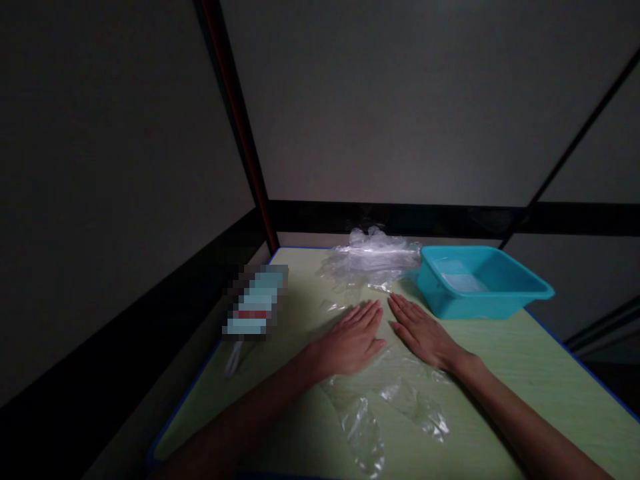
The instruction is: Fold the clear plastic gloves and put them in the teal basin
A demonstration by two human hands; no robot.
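Note:
My left hand [351, 342] lies flat on the pale green table [540, 380], fingers stretched out and together. My right hand [423, 331] lies flat beside it, fingers also extended, the two hands angled toward each other. Both press on a sheet of clear plastic film [395, 400] that spreads from under the palms toward me. Neither hand grips anything.
A turquoise plastic tub [520, 297] stands at the back right. A heap of clear plastic bags [373, 259] lies at the back middle. A blurred-out object [256, 303] sits near the left edge. Dark walls and a red pole surround the table.

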